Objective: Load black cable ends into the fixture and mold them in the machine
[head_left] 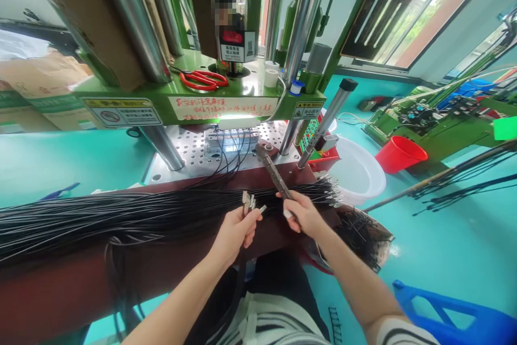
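A smooth, glossy teal floor [456, 226] spreads around the green press [242, 105], whose painted upper slab rides on polished round columns. In front runs a reddish-brown worktop [52, 291], and a long bundle of thin black cables [153, 210] lies along it from the left edge to the right end, where pale tips fan out. Behind the worktop sits a metal plate [189, 143] drilled with rows of round holes.

Off the worktop's right end stands a round white tub [382, 175], pale inside, its contents unclear. Nearer, below that same end, an open carton [383, 243] holds a tangle of black strands. Farther right is a tapered red bucket [402, 154]; what it holds cannot be made out.

A shiny rectangular block [230, 143] rests mid-plate, dark cables trailing from it over the front edge. The right hand [302, 213] is wrapped around the handle of a worn metal tool [274, 173], whose broad head lies by the plate's front edge, near the right column. Above the worktop's front edge, the left hand [238, 229] grips a bunch of metal-tipped cables [249, 202], tips upward. Red-handled scissors [204, 80] lie near the slab's front edge, left of a white cup [271, 75].
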The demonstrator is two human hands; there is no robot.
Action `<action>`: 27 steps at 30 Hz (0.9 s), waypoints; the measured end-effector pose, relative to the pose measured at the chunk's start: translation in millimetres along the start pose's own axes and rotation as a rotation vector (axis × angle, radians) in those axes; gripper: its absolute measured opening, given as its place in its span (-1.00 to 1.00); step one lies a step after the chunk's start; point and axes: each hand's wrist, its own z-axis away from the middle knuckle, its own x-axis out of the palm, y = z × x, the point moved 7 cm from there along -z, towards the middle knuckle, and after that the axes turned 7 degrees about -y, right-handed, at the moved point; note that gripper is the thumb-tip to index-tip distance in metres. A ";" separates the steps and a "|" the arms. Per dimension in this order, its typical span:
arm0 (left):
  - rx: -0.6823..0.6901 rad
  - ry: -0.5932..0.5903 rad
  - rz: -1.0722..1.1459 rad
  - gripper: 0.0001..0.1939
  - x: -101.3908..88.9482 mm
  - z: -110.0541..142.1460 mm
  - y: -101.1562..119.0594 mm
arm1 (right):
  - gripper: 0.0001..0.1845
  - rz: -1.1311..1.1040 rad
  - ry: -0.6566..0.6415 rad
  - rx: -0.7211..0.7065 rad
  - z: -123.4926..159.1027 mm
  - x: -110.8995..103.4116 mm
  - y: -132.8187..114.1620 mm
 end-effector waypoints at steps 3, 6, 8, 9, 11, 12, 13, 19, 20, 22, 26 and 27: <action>-0.060 -0.088 -0.049 -0.64 22.7 -7.5 -15.7 | -0.57 -0.219 0.040 -0.113 5.2 15.4 19.9; -0.092 -0.073 -0.060 -0.62 32.5 -12.1 -23.9 | -0.54 -0.246 0.062 -0.163 3.3 17.6 26.0; -0.102 -0.051 -0.055 -0.62 33.5 -13.2 -24.8 | -0.55 -0.228 0.065 -0.170 2.3 15.8 25.3; -0.104 -0.043 -0.053 -0.61 33.1 -13.2 -24.4 | -0.56 -0.213 0.061 -0.168 2.4 15.2 24.4; -0.111 -0.029 -0.053 -0.62 31.6 -12.2 -23.1 | -0.58 -0.166 0.050 -0.168 3.4 15.4 21.7; -0.118 -0.022 -0.057 -0.62 30.7 -11.4 -22.8 | -0.58 -0.133 0.044 -0.171 4.3 16.1 20.1; -0.128 -0.015 -0.062 -0.62 29.9 -10.4 -22.8 | -0.58 -0.096 0.040 -0.177 5.4 17.2 18.4; -0.121 0.041 -0.102 -0.67 24.2 -6.3 -25.6 | -0.55 0.165 0.066 -0.238 10.6 23.0 8.5; -0.090 0.040 -0.130 -0.67 22.8 -6.4 -23.7 | -0.55 0.170 0.059 -0.240 10.5 23.7 8.4; 0.003 0.053 -0.191 -0.68 18.2 -6.2 -14.7 | -0.55 0.126 0.050 -0.227 9.8 23.2 10.6; 0.183 0.196 -0.096 -0.73 1.5 0.2 11.4 | -0.53 -0.033 0.082 -0.198 8.1 16.4 17.9; 0.191 0.212 -0.041 -0.74 -0.4 1.5 14.7 | -0.52 -0.064 0.085 -0.196 7.7 15.4 19.0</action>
